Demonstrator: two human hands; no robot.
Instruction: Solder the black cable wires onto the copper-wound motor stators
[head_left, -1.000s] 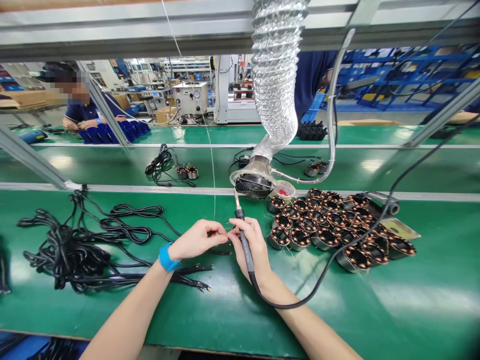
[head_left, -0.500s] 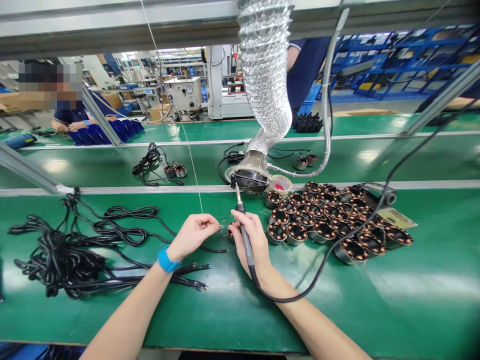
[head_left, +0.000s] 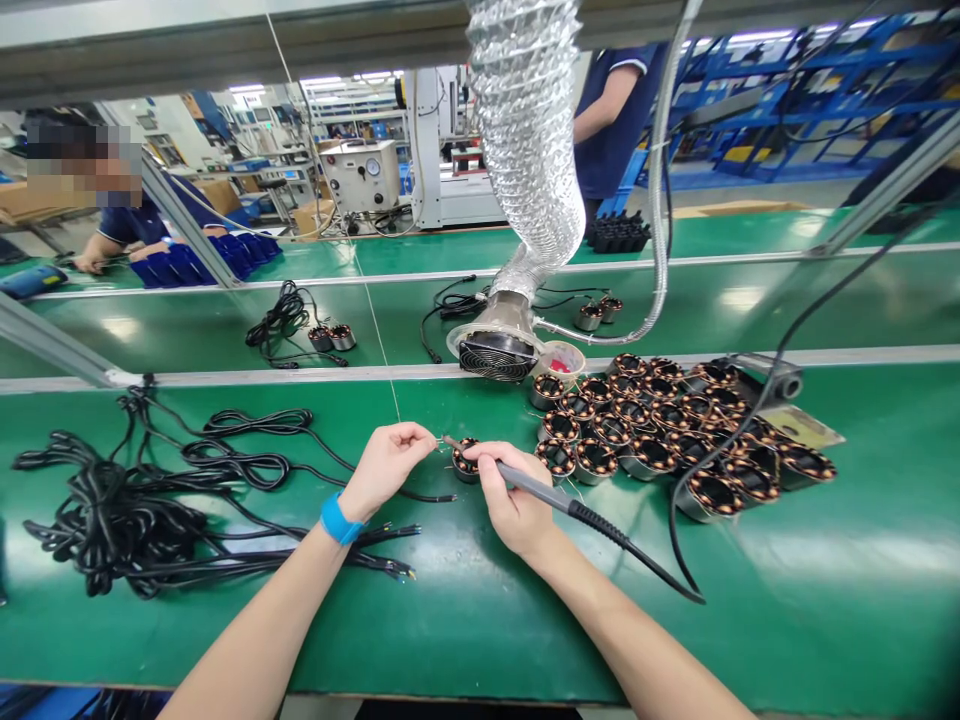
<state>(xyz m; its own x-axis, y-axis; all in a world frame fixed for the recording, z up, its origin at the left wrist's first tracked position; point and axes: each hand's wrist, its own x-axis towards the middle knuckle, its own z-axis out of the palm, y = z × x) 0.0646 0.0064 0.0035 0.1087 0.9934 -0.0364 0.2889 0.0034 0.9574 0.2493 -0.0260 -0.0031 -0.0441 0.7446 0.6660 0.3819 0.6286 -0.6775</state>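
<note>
My left hand (head_left: pixel 393 461), with a blue band at the wrist, pinches something too small to make out, near thin wire ends. A thin line (head_left: pixel 384 350) hangs down from above to this hand. My right hand (head_left: pixel 516 498) is closed around a grey soldering iron (head_left: pixel 536 487), whose tip points left at the left fingertips. Between the hands stands a single copper-wound stator (head_left: pixel 466 462), partly behind the iron and the right fingers. The iron's black cord loops away to the right.
Many stators (head_left: pixel 649 455) stand grouped at the right. Black cables (head_left: pixel 105 520) lie heaped at the left. A fan hood (head_left: pixel 497 355) on a silver duct hangs behind my hands, beside a tape roll (head_left: pixel 561 360). Two people are beyond the bench.
My right hand has turned the iron from upright to nearly level, its tip now by the left fingertips. Its fingers have shifted off the stator's side. The left hand stays nearly in place.
</note>
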